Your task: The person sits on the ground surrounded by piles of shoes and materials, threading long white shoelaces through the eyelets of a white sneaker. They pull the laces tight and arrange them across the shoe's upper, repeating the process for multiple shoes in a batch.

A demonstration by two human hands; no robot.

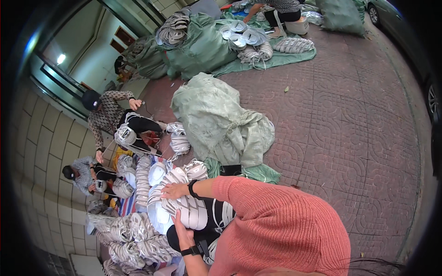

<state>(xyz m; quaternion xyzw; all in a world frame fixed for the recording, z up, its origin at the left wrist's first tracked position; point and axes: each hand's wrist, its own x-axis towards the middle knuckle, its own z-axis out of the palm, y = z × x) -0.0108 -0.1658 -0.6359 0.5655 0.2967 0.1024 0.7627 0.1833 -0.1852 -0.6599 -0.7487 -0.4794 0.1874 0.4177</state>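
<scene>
A nested stack of white and grey shoe uppers (191,214) rests across my lap, fanned in overlapping layers. My right hand (174,191), with a black band at the wrist, lies on top of the stack with its fingers stretched out. My left hand (185,235), wearing a dark watch, holds the stack's lower edge; some of its fingers are hidden by the uppers. White ties (225,214) hang over my dark-clad leg. Beside the stack, more bundled uppers (142,179) stand in a row, with white rounded ends showing.
Heaps of tied uppers (133,234) lie at the lower left. Two seated people (110,115) handle bundles along the tiled wall. A pale green sack (214,115) lies ahead on red paving. Large green sacks (202,46), another person (285,11) and parked cars (396,27) are farther off.
</scene>
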